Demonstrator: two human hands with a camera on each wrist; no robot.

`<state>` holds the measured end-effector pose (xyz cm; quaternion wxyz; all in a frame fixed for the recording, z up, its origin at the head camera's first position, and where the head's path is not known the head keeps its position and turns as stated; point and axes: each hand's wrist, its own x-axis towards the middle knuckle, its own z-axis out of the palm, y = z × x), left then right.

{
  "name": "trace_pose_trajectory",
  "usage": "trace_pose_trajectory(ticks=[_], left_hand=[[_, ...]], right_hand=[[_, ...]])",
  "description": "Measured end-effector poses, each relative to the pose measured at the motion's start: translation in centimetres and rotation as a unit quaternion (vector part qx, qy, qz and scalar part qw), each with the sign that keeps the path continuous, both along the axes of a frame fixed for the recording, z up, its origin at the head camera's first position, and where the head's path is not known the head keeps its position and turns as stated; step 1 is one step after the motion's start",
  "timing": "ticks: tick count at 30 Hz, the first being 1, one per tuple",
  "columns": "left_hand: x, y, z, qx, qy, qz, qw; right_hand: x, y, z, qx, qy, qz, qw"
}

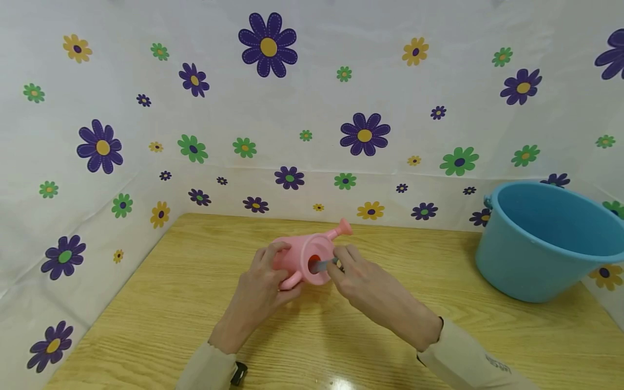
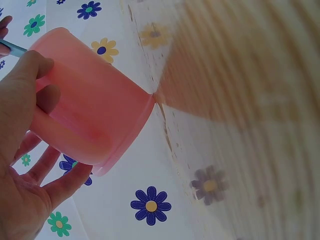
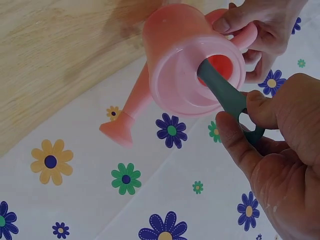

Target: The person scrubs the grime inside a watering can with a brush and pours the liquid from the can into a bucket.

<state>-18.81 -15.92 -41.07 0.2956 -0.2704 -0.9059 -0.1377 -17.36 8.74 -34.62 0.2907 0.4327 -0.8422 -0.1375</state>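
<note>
A pink toy watering can is tilted on its side over the wooden table, its round top opening turned to the right. My left hand grips the can around its handle and body. With my right hand I pinch the looped end of a grey-green plastic tool. The tool's other end goes in through the opening and is hidden inside the can, so its kind cannot be told. In the right wrist view, the spout points away from my left hand.
A blue bucket stands at the right of the wooden table. White sheeting printed with purple, green and yellow flowers rises behind the table and along its left side. A small black strap shows beside my left sleeve.
</note>
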Motion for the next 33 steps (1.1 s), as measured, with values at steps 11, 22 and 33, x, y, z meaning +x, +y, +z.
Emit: trace_pose_trajectory(ticks=[11,22,33], left_hand=[[-0.1,-0.1,-0.2,-0.001,0.007,-0.003,1.0000],[0.0,-0.1,-0.3,-0.002,0.002,-0.001,1.0000],[-0.1,-0.1,0.0,0.000,-0.006,0.002,1.0000]], right_hand=[[-0.5,-0.6,-0.9,0.022,0.012,0.001,0.9997],[-1.2,-1.7,-2.1,-0.033,-0.057,-0.005,0.9978],[-1.3,-2.6,-2.2,0.002,0.007,-0.035,0.9994]])
